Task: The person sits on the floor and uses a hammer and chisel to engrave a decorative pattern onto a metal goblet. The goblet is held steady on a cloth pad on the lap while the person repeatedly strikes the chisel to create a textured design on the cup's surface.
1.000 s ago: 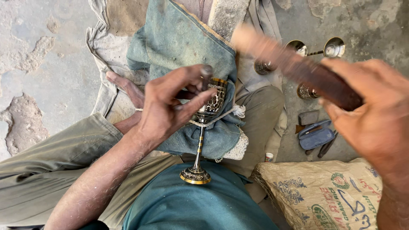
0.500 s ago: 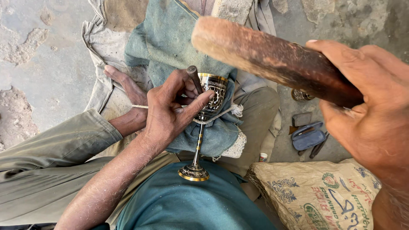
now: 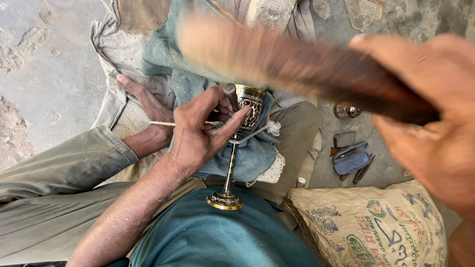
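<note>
Landmark: the engraved metal goblet (image 3: 246,111). It lay on its side on a blue-grey cloth pad (image 3: 247,158) over my lap, a cord (image 3: 257,131) looped round the cup, round base (image 3: 224,200) pointing at my teal shirt.

My left hand (image 3: 198,136) sat on the goblet's cup. Its fingers (image 3: 237,121) were curled, pinching a short metal punch (image 3: 230,95) against the engraved wall, thumb on the near side. The grip was closed on the punch.

My right hand (image 3: 435,133) was up and right of the goblet, fingers wrapped fully round a wooden mallet (image 3: 297,62). The mallet was blurred, head above the goblet's rim.

Risks, as I judged them:
- The blurred mallet was close over the left fingers. An off-line blow could have hit knuckles instead of the punch head.
- The punch looked tilted. A glancing strike could have skidded it and scratched the pattern.
- The goblet was held only by cord and hand. A hard blow could have rolled it off the pad.

Packages and such:
- A woven sack (image 3: 368,227) lay right of the base, tan, with green, red and blue printing.
- A small blue case (image 3: 351,158) lay open on the floor right of the stem, with dark tools beside it.
- A small white capped tube (image 3: 301,182) stood just left of the sack.
- A small metal cup (image 3: 346,111) lay right of the goblet's rim.
</note>
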